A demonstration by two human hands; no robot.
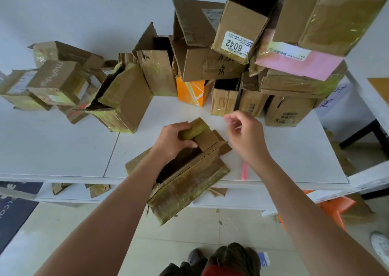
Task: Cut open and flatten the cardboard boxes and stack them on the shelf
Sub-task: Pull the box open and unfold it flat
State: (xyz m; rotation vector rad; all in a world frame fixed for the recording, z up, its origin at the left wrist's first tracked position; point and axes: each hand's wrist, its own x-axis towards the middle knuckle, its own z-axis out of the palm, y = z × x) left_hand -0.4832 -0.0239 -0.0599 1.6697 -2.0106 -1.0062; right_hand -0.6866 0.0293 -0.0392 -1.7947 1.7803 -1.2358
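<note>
One left hand (pixel 175 137) grips the box (pixel 183 170) flap at 12 o'clock, right hand (pixel 245 134) loosely curled, holding nothing visible; overhanging box may tip off the table (pixel 63 149).

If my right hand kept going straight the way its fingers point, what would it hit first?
Probably the taped flap of the open brown cardboard box that the left hand grips; the right hand curls toward it. Depth is unclear.

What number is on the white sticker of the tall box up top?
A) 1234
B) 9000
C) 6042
C: the white sticker on the tall box in the stack reads 6042, printed upside down from this view.
</note>
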